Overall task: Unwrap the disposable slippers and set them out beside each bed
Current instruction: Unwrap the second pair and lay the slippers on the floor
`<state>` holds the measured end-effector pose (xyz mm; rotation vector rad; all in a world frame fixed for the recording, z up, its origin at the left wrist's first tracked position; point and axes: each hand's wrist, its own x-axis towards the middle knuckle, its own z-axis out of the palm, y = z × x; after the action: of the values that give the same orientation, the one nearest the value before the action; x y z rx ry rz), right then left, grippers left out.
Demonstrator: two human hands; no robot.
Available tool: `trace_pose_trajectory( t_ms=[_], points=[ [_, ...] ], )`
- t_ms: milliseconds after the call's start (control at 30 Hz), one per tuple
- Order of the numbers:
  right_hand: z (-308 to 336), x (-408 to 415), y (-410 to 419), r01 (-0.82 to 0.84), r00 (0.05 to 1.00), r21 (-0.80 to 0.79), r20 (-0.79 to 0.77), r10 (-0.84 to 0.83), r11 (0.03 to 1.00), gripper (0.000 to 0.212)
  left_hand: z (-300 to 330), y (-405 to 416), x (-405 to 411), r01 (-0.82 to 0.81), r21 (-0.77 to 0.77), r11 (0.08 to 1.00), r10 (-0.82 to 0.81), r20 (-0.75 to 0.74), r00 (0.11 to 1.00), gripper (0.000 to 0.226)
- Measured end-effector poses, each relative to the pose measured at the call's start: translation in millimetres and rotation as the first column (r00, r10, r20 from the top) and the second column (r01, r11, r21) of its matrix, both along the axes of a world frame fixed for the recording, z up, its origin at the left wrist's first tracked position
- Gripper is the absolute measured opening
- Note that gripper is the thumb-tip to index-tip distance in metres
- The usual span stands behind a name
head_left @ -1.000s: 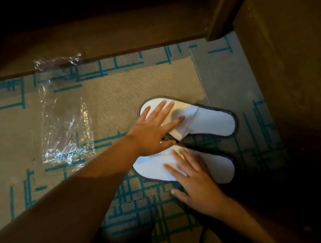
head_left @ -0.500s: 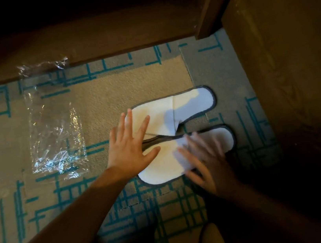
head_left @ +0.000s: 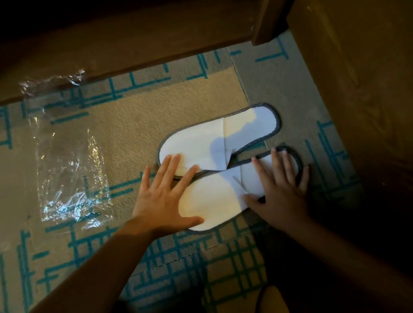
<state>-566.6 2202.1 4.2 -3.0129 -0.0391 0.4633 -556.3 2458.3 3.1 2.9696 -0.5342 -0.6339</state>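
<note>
Two white disposable slippers with grey trim lie flat side by side on the patterned carpet. The far slipper (head_left: 213,139) has its heel end to the right. The near slipper (head_left: 214,197) sits just below it. My left hand (head_left: 165,199) rests flat, fingers spread, over the left ends of both slippers. My right hand (head_left: 281,185) lies flat with fingers apart on the near slipper's right end. The empty clear plastic wrapper (head_left: 68,160) lies on the carpet to the left, apart from both hands.
A brown bed base (head_left: 118,44) runs along the top of the view. A tall brown panel (head_left: 375,79) stands at the right, close to the slippers. Beige carpet (head_left: 141,117) with teal lines stretches between wrapper and slippers.
The slippers have turned and now lie closer together near the right panel. My left hand slid down to their left ends, and my right hand moved onto the near slipper's right end.
</note>
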Motion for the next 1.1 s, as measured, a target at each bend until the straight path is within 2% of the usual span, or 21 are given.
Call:
trace_pose_trajectory(
  t_ms=[100, 200, 267, 633, 1100],
  points=[
    [8, 18, -3, -0.166, 0.986, 0.064, 0.003, 0.166, 0.984, 0.095, 4, 2, 5, 0.009, -0.008, 1.0, -0.008, 0.036, 0.999, 0.108],
    [21, 45, 0, -0.341, 0.922, 0.122, -0.148, 0.357, 0.932, 0.101, 6, 7, 4, 0.019, -0.036, 0.999, -0.019, 0.009, 1.0, 0.114],
    [22, 58, 3, -0.369, 0.889, 0.157, -0.229, 0.397, 0.916, 0.102, 5, 9, 1, 0.028, -0.027, 0.999, -0.029, -0.021, 0.999, 0.118],
    [23, 55, 1, -0.302, 0.907, 0.163, -0.255, 0.336, 0.939, 0.088, 10, -4, 0, -0.097, -0.084, 0.992, 0.093, -0.045, 0.995, 0.12],
    [23, 72, -28, -0.24, 0.926, 0.166, -0.257, 0.277, 0.956, 0.088, 13, -33, 30, -0.071, -0.13, 0.989, 0.058, -0.108, 0.993, 0.118]
  ],
)
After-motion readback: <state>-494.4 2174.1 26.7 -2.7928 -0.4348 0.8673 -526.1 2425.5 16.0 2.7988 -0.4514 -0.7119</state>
